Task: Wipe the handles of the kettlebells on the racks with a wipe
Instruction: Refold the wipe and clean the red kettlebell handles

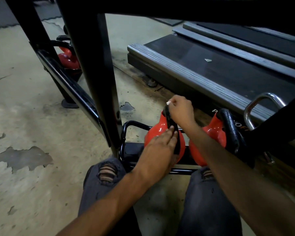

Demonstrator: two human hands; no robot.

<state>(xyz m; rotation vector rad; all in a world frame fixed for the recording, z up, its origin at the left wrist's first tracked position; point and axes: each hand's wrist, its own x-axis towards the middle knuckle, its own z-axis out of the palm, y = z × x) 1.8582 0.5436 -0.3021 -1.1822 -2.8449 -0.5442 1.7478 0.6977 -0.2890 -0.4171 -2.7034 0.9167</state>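
Fingers (175, 103) of the right hand (180, 110) curl round a small white wipe (168, 103), pinching it against the far end of the black handle (170, 121) of a red kettlebell (156, 132). The left hand (160, 143) lies flat on that bell, fingers straight, tips touching the handle's near side. The bell sits on the lowest shelf of a black rack (99, 82). Just right of it stands a second red bell (211, 132); a third (68, 58) sits well left and beyond. The bell is likely heavy and stiff, its glossy body slippery. The rough handle is the place to grip, with the soft, light wipe wrapped round it.
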